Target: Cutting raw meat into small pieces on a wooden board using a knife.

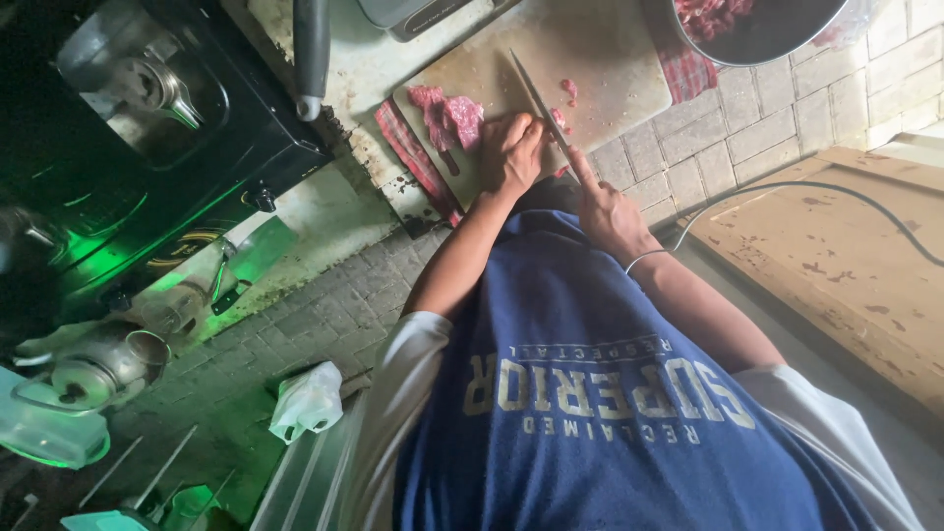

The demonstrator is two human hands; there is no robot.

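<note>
My left hand (511, 149) presses down on a slab of raw red meat (447, 116) lying on a pale cutting board (600, 59). My right hand (605, 208), with a thin bracelet at the wrist, grips the handle of a long knife (539, 98). Its blade points away from me across the board, just right of my left fingers. Small cut scraps of meat (568, 90) lie beside the blade. My blue shirt fills the lower part of the view.
A metal bowl of cut meat (757, 25) stands at the top right. A red checked cloth (413, 157) lies under the board. A black stove with a kettle (147, 84) and a dark pan handle (312, 54) are at left. A cable (806, 187) crosses a wooden surface (846, 265).
</note>
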